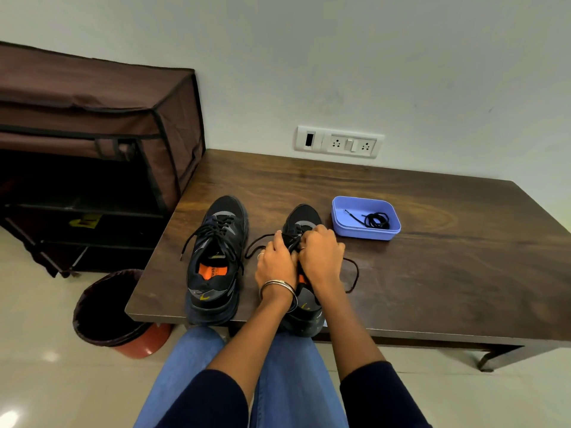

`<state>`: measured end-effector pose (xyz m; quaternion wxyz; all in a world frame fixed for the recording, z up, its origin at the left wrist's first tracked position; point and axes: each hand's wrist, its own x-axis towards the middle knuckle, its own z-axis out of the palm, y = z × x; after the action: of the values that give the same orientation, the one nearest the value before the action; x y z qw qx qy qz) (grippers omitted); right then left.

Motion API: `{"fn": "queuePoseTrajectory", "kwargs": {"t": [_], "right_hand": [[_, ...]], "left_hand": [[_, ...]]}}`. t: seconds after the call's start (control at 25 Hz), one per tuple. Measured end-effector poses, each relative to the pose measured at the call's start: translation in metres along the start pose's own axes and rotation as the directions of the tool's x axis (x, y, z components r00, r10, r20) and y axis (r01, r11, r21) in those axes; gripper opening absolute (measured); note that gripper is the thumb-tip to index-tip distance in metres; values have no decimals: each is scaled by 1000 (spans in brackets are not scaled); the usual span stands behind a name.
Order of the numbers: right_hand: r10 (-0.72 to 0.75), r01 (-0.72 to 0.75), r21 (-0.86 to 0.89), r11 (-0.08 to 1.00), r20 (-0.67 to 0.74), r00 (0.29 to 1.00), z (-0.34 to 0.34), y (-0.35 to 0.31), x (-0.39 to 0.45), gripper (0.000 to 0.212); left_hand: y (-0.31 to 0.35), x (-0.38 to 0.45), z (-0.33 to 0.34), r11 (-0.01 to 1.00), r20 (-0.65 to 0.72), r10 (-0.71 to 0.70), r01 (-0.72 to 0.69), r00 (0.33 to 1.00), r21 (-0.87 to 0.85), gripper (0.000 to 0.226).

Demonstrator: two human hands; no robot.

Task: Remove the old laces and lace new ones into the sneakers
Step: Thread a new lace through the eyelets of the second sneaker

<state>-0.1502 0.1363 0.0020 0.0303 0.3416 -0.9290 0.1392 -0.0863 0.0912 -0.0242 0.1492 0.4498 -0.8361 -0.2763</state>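
The right-hand black mesh sneaker with grey side panels (304, 220) stands on the dark wooden table (432, 273), toe toward the wall and heel at the near edge, and both hands work over its lacing. The left hand (275, 261) comes in from the lower left, wrist bent slightly inward, its fingers curled down over the shoe's tongue area; a ring sits on one finger and a thin metal bangle (276, 287) circles the wrist. The right hand (321, 251) lies just beside it, knuckles up and touching the left hand, fingers folded down onto the eyelet rows. Both hands appear to pinch the black lace of this shoe (353, 273), though the fingertips themselves are hidden, so the exact grip cannot be seen. One loose end of that lace loops out to the left of the hands, the other curves across the table to the right of the right wrist. Both forearms are bare up to dark sleeves and reach forward over blue-jeaned knees.

Just beside this shoe, to the left, stands the matching second black sneaker with an orange insole (216, 257), laces threaded but untied, ends trailing left. To the right, near the toe, sits a lilac rectangular plastic tray (343, 220) holding a coiled black lace (377, 220).

Farther out, a white socket panel (340, 142) is on the wall, a brown fabric shoe rack (92, 143) stands at left, and a red bin with a dark liner (114, 313) sits on the floor.
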Motion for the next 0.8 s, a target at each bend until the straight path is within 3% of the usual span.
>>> {"fn": "queuePoseTrajectory", "kwargs": {"t": [0.12,0.2,0.24,0.32,0.36,0.4,0.48,0.56,0.64,0.72,0.8], "right_hand": [[68,-37,209,977,-143,987,5,7,-1,13],[275,-160,476,865,-181,944,7,11,-6,12],[420,-223,661,717,-153,894,7,13,-9,13],[648,-272,926,263,39,760,2,21,-11,16],[694,-279,951,135,110,711,-1,28,-9,16],[717,-311,943,114,139,683,-4,34,-8,15],[742,-390,891,230,98,663,-12,44,-7,14],[725,-462,743,484,-44,688,-19,44,-9,31],[542,-331,641,693,-161,825,-20,37,-10,32],[278,-202,571,796,-48,959,-12,24,-7,24],[144,-170,348,922,99,985,-1,13,-12,25]], "left_hand": [[-1,0,0,1000,-14,10,-10,1000,-11,59],[-3,0,3,999,-9,33,-33,999,19,54],[-3,1,4,998,-8,45,-45,999,34,50],[-4,2,6,998,-15,49,-48,999,42,42],[-5,3,6,998,-16,46,-46,999,47,40],[-6,4,7,997,-15,46,-45,999,56,39],[-6,4,8,997,-15,49,-48,999,64,39],[-5,3,7,997,-21,53,-51,998,56,39],[-5,3,7,997,-29,58,-57,998,47,38],[-7,5,7,997,-29,64,-63,998,37,39],[-10,6,8,998,-18,66,-66,998,-14,39]]}}
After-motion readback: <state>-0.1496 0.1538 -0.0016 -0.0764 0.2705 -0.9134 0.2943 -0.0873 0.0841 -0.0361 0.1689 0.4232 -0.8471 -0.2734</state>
